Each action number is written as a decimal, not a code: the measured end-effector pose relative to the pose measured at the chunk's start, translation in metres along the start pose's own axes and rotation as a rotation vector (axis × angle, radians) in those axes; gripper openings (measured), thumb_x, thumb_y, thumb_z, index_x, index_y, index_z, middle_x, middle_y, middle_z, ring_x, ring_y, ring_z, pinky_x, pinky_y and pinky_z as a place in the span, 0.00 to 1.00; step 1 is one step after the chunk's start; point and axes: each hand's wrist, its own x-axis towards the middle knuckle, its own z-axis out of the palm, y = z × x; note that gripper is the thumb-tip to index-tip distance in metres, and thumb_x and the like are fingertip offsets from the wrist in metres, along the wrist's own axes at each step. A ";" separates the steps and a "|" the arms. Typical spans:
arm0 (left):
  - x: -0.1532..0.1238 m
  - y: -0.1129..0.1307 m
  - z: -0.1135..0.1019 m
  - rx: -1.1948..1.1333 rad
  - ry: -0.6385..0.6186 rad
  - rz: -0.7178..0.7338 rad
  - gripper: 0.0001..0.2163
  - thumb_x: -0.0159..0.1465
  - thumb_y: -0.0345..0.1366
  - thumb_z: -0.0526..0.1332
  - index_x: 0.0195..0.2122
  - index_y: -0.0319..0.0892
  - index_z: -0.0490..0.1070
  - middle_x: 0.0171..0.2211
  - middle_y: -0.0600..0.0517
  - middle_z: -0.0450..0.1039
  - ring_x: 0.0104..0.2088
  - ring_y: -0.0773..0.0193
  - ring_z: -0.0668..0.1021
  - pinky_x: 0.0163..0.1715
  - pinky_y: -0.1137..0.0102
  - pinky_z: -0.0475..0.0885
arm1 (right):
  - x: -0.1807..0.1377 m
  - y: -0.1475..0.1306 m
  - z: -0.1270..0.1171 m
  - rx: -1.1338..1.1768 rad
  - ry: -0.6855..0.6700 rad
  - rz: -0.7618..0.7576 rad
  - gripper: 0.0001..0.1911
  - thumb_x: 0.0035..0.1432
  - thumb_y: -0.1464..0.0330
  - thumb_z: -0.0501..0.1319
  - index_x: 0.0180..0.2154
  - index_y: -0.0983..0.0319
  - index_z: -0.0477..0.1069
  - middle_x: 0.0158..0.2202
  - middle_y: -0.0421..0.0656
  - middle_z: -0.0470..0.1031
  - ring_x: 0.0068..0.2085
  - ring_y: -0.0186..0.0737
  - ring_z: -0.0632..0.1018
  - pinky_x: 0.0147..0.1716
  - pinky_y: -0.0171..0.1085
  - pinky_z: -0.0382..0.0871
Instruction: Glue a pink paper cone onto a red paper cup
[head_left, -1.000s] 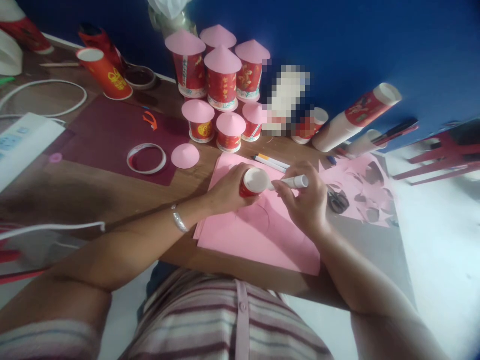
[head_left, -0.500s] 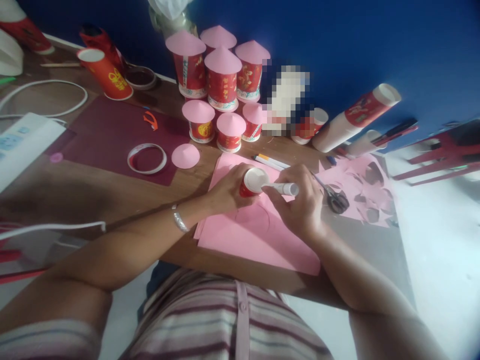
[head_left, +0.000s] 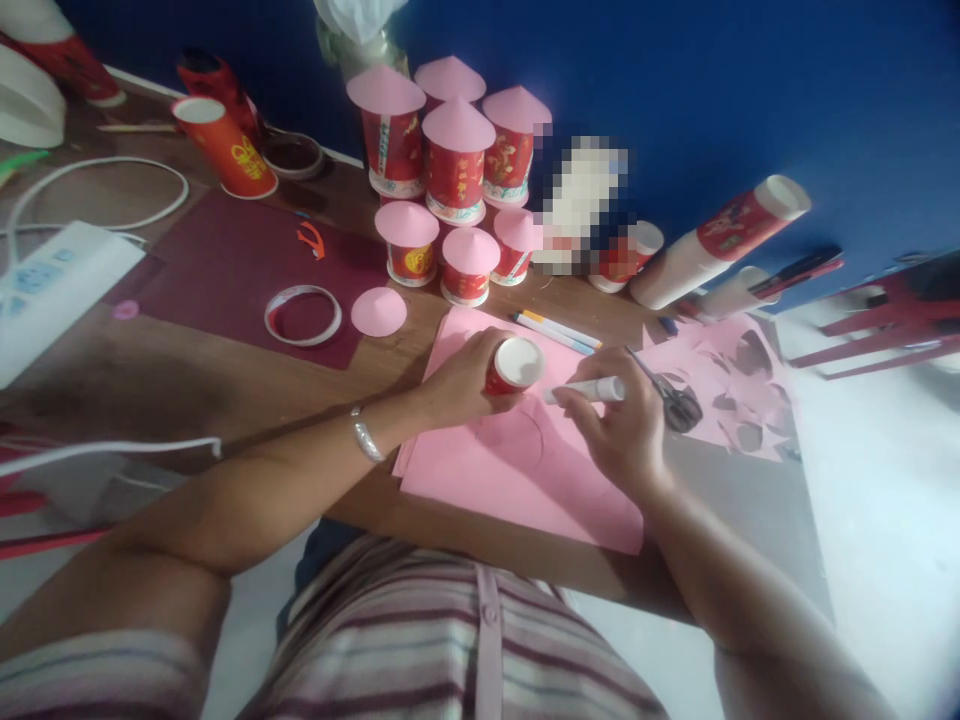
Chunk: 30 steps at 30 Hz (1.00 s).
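Observation:
My left hand [head_left: 472, 372] is wrapped round a small red paper cup [head_left: 517, 364] with a white end facing up, above pink paper sheets [head_left: 517, 490]. Just right of the cup, my right hand [head_left: 626, 410] grips a white glue stick [head_left: 600, 389]; its tip is apart from the cup. A faint curved line shows on the top pink sheet below the cup. Two markers [head_left: 559, 332] lie at the sheet's far edge. Scissors [head_left: 679, 405] rest beyond my right hand. A loose pink paper cone [head_left: 379, 312] lies to the left.
Several red cups with pink cone roofs [head_left: 459, 165] stand at the back. Pink scraps [head_left: 735, 380] lie at the right. At the left are a red-and-white ring [head_left: 337, 318], a red cup [head_left: 225, 148], a power strip [head_left: 60, 295] and a white cable [head_left: 184, 185].
My right hand has drawn the glue stick back to the right, away from the cup's white end. The cup stays in my left hand. The whole view has shifted slightly.

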 end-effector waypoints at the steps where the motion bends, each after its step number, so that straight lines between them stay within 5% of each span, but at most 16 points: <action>1: 0.000 0.001 0.000 0.005 0.005 -0.003 0.23 0.57 0.38 0.72 0.51 0.43 0.67 0.52 0.44 0.76 0.52 0.51 0.79 0.50 0.56 0.77 | 0.000 0.001 -0.003 0.070 0.011 0.069 0.13 0.64 0.59 0.71 0.37 0.57 0.69 0.33 0.38 0.76 0.29 0.38 0.78 0.28 0.39 0.74; 9: 0.001 -0.001 0.001 0.049 0.019 0.012 0.25 0.55 0.33 0.74 0.51 0.43 0.67 0.52 0.45 0.76 0.52 0.51 0.79 0.52 0.55 0.77 | 0.014 0.025 -0.002 0.610 0.125 0.426 0.23 0.60 0.48 0.72 0.35 0.58 0.70 0.26 0.35 0.75 0.21 0.32 0.75 0.16 0.32 0.69; 15: 0.000 -0.003 0.001 0.037 0.013 0.057 0.26 0.57 0.34 0.73 0.54 0.42 0.66 0.55 0.43 0.76 0.56 0.49 0.79 0.56 0.54 0.76 | 0.018 0.043 0.006 0.693 0.178 0.539 0.26 0.54 0.46 0.75 0.33 0.59 0.70 0.24 0.35 0.73 0.21 0.32 0.74 0.17 0.32 0.70; 24: 0.001 0.002 -0.003 0.023 -0.019 0.019 0.28 0.57 0.34 0.74 0.56 0.44 0.65 0.57 0.43 0.76 0.56 0.48 0.80 0.58 0.54 0.77 | 0.016 0.039 0.011 0.750 0.167 0.560 0.26 0.52 0.48 0.77 0.34 0.59 0.70 0.26 0.35 0.75 0.23 0.32 0.75 0.19 0.32 0.71; 30: 0.000 -0.002 -0.004 -0.028 -0.003 0.118 0.31 0.56 0.36 0.76 0.59 0.43 0.66 0.60 0.40 0.74 0.61 0.46 0.78 0.63 0.50 0.75 | 0.019 0.038 0.008 0.753 0.152 0.583 0.27 0.52 0.45 0.76 0.34 0.59 0.70 0.27 0.35 0.74 0.23 0.31 0.75 0.20 0.32 0.71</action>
